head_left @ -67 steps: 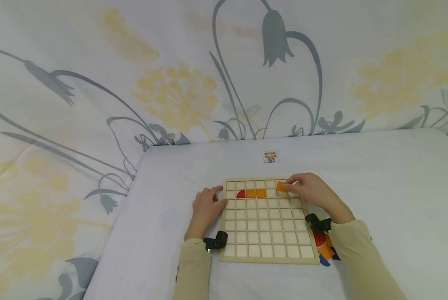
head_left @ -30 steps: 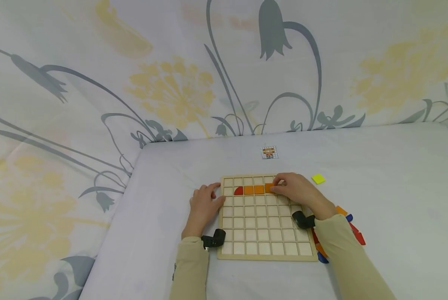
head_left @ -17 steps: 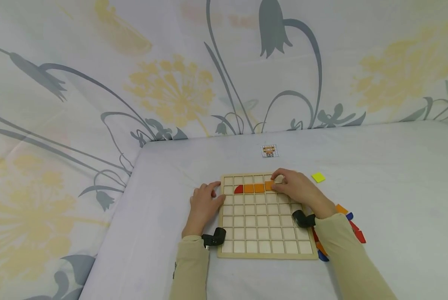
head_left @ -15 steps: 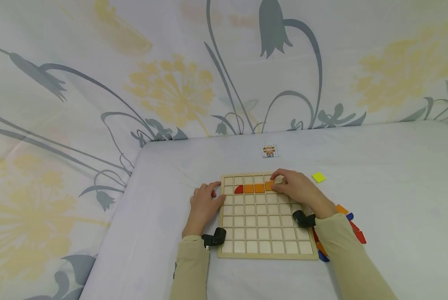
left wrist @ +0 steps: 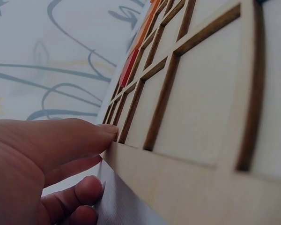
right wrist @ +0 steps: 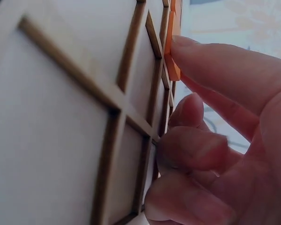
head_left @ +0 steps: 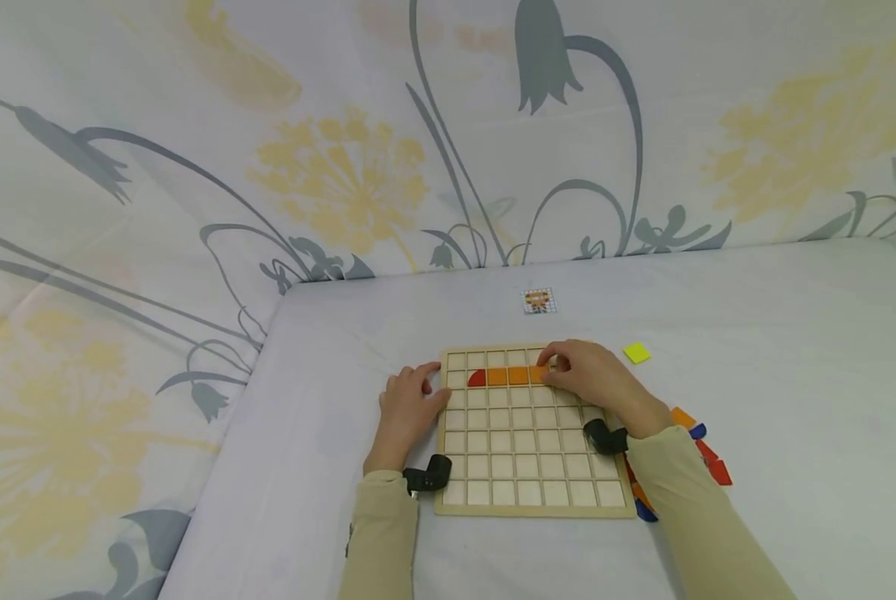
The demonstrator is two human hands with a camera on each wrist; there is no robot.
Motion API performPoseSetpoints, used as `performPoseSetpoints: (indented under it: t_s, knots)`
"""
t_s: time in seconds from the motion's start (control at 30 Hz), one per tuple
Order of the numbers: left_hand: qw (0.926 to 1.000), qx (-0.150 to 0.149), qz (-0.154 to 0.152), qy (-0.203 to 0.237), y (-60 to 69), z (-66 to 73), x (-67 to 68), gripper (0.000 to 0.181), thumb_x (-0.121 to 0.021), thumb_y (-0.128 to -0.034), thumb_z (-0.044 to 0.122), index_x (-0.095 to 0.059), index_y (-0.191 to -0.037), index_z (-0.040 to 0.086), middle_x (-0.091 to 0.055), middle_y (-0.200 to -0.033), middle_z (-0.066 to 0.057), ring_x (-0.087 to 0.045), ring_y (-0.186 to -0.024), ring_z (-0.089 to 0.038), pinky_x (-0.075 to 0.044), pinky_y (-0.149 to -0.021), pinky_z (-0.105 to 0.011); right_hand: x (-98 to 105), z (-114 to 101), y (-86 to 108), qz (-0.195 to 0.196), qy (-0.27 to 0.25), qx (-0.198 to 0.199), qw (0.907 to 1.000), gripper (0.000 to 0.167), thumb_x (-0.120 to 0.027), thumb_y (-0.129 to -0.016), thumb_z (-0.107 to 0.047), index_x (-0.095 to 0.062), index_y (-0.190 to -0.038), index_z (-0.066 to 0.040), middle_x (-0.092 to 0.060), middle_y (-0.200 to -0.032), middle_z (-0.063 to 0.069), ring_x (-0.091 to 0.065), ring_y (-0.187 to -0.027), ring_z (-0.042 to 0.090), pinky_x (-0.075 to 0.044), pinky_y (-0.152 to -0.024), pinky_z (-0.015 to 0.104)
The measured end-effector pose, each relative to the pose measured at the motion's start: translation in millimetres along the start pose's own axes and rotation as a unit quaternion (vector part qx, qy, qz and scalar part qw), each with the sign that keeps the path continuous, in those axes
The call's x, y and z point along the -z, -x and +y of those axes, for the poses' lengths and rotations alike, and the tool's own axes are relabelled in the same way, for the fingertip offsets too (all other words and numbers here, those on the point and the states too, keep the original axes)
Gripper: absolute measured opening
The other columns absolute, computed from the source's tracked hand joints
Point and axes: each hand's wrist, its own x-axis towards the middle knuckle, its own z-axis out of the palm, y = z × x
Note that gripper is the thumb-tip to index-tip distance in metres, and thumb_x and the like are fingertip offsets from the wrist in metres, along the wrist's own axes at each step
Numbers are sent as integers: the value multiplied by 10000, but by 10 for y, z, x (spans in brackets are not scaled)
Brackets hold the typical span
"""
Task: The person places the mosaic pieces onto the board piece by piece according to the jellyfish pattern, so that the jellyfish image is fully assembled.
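A pale wooden grid board lies in the middle of the head view. In its second row from the top, a red quarter-round tile and orange square tiles sit side by side. At the right end of that row my right hand pinches another orange square tile between thumb and index finger. The right wrist view shows the thumb tip against this tile's edge, the other fingers curled. My left hand rests at the board's left edge, thumb on the rim and index finger stretched along it.
Loose red, orange and blue tiles lie right of the board, partly hidden by the right sleeve. A yellow square tile lies beyond its upper right corner. A small gridded picture card lies behind the board on the white cloth.
My right hand has carried the orange square tile left across the board to the row's end, where it now lies level with its neighbours. My left hand has kept its place.
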Motion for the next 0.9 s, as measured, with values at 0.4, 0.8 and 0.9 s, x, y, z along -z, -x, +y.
performPoseSetpoints:
  t_s: [0.4, 0.8, 0.9]
  knots:
    - [9999, -45, -69, 133, 9, -13, 11, 420, -583, -842, 311, -533, -1231, 163, -425, -754, 13, -354, -778, -204, -229, -677, -356, 223, 59, 81, -170, -232, -282, 9992, 238, -560, -879, -226, -601, -1082, -107, -525, -818, 26, -450, -633, 161, -377, -565, 292]
    - [9996, -72, -114, 228, -11, -49, 8, 432, -586, -833, 332, -532, -1232, 175, -427, -762, 10, -347, -786, -203, -212, -687, -356, 526, 322, 265, -261, -83, -827, 9962, 234, -567, -854, -204, -608, -1056, -94, -536, -854, 39, -473, -728, 190, -394, -628, 304]
    - [9996, -55, -150, 239, -1, -61, 11, 438, -589, -831, 339, -530, -1234, 177, -432, -767, 12, -350, -794, -203, -220, -700, -358, 530, 358, 302, -543, -49, -1009, 9934, 248, -596, -835, -192, -598, -1060, -91, -525, -837, 42, -459, -737, 198, -382, -630, 305]
